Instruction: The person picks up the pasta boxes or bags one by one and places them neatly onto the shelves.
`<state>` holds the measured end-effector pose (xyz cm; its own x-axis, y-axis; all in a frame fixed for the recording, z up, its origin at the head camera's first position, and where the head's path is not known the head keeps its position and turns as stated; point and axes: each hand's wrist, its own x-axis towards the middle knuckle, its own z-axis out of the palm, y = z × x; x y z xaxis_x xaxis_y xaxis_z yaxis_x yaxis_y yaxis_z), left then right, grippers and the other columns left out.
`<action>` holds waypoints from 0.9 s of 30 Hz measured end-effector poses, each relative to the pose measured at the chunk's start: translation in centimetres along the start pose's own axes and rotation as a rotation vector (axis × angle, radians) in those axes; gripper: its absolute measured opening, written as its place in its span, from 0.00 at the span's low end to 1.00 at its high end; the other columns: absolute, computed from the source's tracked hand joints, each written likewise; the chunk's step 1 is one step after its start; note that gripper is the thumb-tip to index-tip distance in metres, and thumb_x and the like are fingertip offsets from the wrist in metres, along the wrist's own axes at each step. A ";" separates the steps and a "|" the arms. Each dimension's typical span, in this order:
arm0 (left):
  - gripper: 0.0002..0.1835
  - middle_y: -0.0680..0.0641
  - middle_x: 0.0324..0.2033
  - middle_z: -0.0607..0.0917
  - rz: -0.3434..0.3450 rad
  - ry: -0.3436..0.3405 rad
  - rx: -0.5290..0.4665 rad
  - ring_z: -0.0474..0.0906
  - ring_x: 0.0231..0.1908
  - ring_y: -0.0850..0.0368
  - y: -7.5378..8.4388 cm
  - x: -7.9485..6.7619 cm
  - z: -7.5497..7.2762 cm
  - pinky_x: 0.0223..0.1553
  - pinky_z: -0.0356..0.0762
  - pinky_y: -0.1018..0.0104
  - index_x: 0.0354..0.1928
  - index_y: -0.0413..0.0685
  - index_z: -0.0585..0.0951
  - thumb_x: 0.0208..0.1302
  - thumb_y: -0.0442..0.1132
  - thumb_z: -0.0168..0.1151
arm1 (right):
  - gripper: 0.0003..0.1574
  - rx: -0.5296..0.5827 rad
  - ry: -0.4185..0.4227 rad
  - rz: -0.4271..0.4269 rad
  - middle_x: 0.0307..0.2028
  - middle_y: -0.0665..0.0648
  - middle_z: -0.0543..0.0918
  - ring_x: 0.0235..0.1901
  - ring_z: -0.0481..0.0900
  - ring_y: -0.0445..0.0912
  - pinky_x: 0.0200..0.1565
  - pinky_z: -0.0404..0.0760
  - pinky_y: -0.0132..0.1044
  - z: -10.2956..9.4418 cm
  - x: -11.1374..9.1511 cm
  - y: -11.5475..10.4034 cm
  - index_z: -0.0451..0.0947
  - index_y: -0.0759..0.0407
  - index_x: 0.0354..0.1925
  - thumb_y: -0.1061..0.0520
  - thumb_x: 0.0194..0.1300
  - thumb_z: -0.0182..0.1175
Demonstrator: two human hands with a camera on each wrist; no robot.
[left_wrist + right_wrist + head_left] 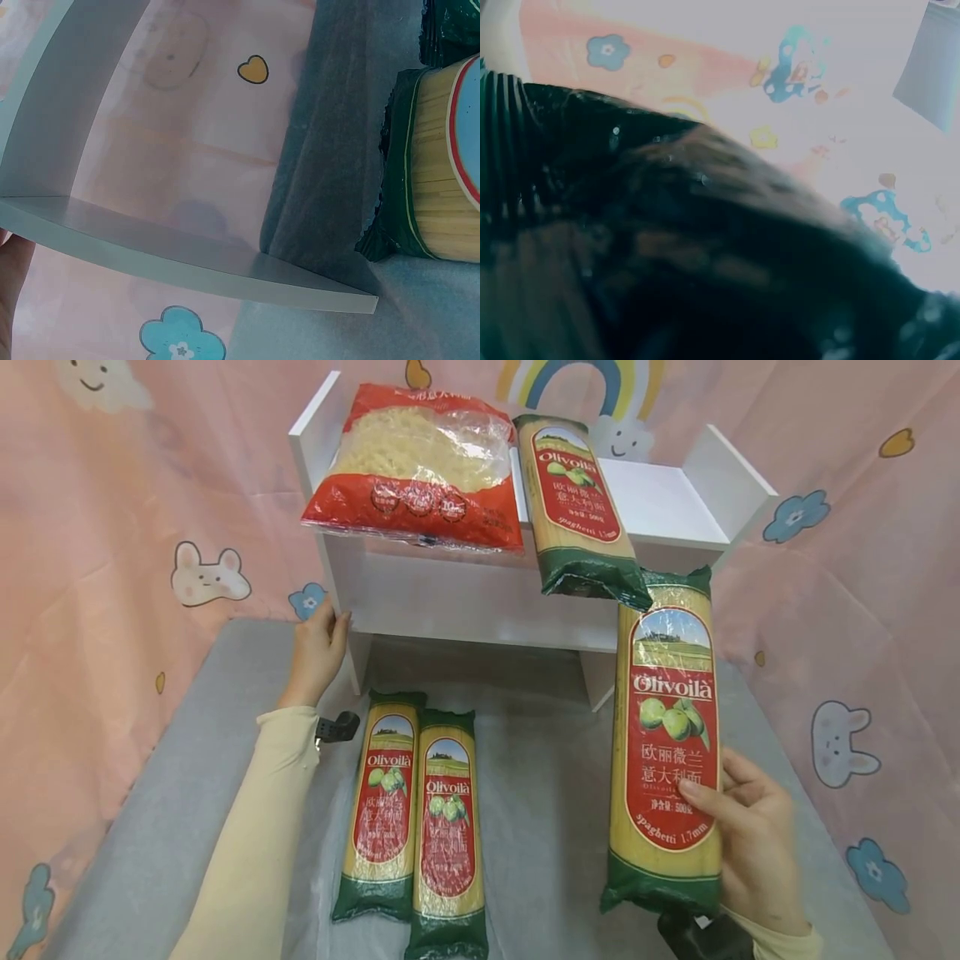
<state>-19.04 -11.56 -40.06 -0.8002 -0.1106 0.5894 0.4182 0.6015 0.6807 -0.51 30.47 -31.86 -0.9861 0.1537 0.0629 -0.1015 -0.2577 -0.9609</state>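
Note:
In the head view my right hand (761,843) holds a bag of spaghetti (666,718) upright before the shelf's right part, thumb on its front label. Its dark green wrapper end (690,247) fills much of the right wrist view, blurred. At the left, my left hand (315,652) grips the side panel of the white shelf (480,602); only a sliver of that hand shows in the left wrist view. On the shelf's top lie a red bag of pasta (420,464) and another spaghetti bag (573,497), whose lower end juts over the front edge.
Two more spaghetti bags (382,810) lie side by side on the grey cloth (540,827) below the shelf. The shelf's right end panel (731,485) rises beside a bare white stretch of the top. Pink patterned curtain (862,610) surrounds the table.

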 end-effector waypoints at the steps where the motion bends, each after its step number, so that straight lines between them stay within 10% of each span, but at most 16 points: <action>1: 0.08 0.31 0.31 0.82 -0.002 -0.003 0.002 0.78 0.27 0.41 0.0 0.0 0.0 0.30 0.73 0.51 0.43 0.31 0.75 0.70 0.31 0.51 | 0.23 0.004 -0.001 -0.005 0.39 0.59 0.84 0.34 0.84 0.48 0.32 0.83 0.39 0.0 0.0 -0.2 0.76 0.65 0.54 0.77 0.63 0.50; 27: 0.09 0.30 0.36 0.82 -0.022 -0.021 -0.003 0.80 0.36 0.37 0.1 -0.1 -0.2 0.36 0.76 0.46 0.46 0.32 0.75 0.71 0.32 0.50 | 0.23 0.063 -0.123 -0.077 0.44 0.61 0.83 0.37 0.84 0.49 0.35 0.82 0.40 0.9 3.5 -4.5 0.73 0.67 0.57 0.75 0.66 0.48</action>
<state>-18.80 -11.59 -39.98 -0.8183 -0.1071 0.5648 0.4014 0.5968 0.6947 -3.60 31.35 -27.09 -0.9834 0.0581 0.1721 -0.1817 -0.3099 -0.9332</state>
